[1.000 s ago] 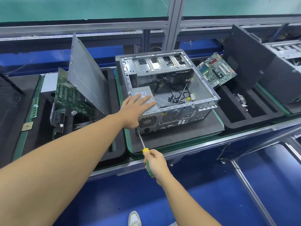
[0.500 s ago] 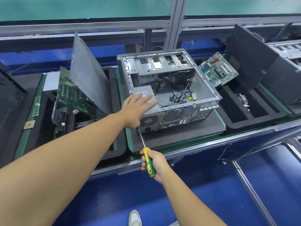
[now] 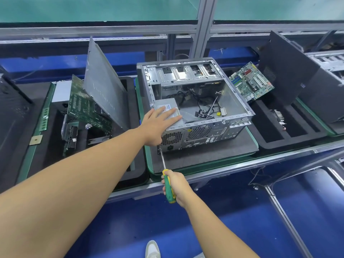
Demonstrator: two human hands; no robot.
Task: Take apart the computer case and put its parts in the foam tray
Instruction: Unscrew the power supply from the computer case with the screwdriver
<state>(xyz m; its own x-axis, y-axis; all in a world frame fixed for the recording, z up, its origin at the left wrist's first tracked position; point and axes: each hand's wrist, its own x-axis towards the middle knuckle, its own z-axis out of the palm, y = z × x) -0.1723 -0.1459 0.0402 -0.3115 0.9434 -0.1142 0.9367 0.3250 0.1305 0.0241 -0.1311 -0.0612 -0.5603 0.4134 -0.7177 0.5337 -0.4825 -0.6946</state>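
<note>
A: Where is the case placed?
B: The computer case (image 3: 204, 135) is seen at centre, laid on its side on a black foam pad (image 3: 204, 157), open side up, rear panel faced toward 6 o'clock. A power supply (image 3: 167, 104) is seated inside at the case's 8 o'clock corner. Loose cables (image 3: 202, 107) are seen mid-case.
A: And the left hand?
B: The left hand (image 3: 158, 123) is laid flat on the power supply, fingers straight and spread, nothing gripped.
A: Right?
B: The right hand (image 3: 176, 185) is wrapped tight round the green-yellow handle of a screwdriver (image 3: 168, 185). The shaft is pointed to 12 o'clock and the tip is set at the case's rear corner, at its 7 o'clock. The screw can't be made out.
A: Trays?
B: A foam tray (image 3: 138, 172) is placed at 9 o'clock of the case. A grey side panel (image 3: 104, 84) is leaned in it, with a green circuit board (image 3: 81, 105) just beside, at the panel's 9 o'clock. A second foam tray (image 3: 279, 138) is found at 3 o'clock. A motherboard (image 3: 251, 81) is propped tilted at 2 o'clock of the case.
</note>
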